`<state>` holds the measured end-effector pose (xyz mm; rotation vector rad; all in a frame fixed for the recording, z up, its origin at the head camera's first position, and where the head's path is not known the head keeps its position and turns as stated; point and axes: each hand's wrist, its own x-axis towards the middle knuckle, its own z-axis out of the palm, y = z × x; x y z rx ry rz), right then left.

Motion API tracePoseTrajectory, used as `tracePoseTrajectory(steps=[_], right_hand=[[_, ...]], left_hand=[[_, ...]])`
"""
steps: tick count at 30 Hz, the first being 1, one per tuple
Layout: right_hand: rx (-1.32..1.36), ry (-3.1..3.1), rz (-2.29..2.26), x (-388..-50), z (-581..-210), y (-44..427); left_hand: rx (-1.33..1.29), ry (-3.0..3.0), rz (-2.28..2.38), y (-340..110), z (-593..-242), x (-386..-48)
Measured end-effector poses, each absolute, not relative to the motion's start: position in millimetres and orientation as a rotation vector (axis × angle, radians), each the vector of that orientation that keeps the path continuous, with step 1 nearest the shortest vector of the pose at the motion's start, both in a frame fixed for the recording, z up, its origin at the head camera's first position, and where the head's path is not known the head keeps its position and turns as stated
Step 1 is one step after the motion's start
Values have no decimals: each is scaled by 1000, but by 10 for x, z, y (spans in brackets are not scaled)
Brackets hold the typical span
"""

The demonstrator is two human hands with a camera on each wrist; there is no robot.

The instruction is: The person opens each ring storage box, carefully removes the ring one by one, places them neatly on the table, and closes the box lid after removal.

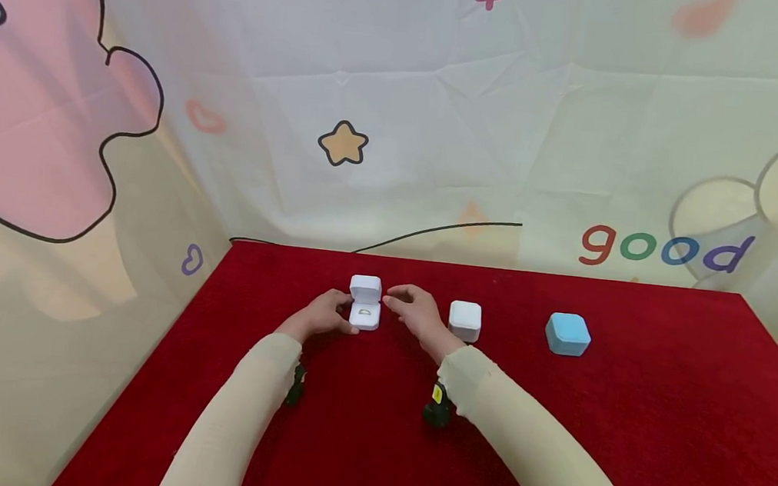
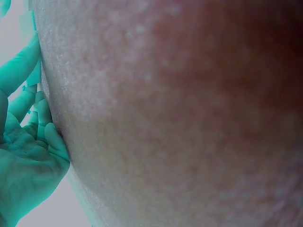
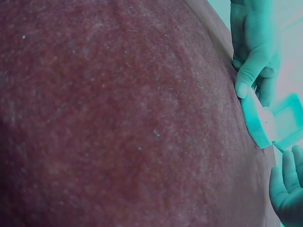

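Note:
A small white ring box stands with its lid raised on the red cloth, a ring seated in its base. My left hand holds the box from the left, its thumb at the front corner and its fingers along the side. In the right wrist view, that thumb touches the edge of the box. To the right of the box is my right hand, its fingers loosely extended, with a small gap between them and the box. Both wrist views are mostly filled by blurred cloth.
A closed white box sits just right of my right hand and wrist. Farther right is a closed light-blue box. The red cloth covers the table, and a printed backdrop hangs behind its far edge.

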<state>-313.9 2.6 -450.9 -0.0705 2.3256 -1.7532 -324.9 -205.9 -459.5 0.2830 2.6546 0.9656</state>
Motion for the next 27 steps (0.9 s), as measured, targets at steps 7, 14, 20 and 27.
tracePoseTrajectory(steps=[7,14,20,27], right_hand=[[-155,2402,-1694,-3117,-4513,-10],[-224,2469,-1614,-3084,-4518,-56],[-292,2542,-1524,-3080,-4553,-110],[-336,2567,-1482,-3044,-4544,-184]], left_hand=[[312,2649,965,-2058,-4583,-3248],[327,2655,951,-2063,-4593,-3255],[346,2652,965,-2067,-4594,-3245],[320,2648,968,-2071,-4594,-3251]])
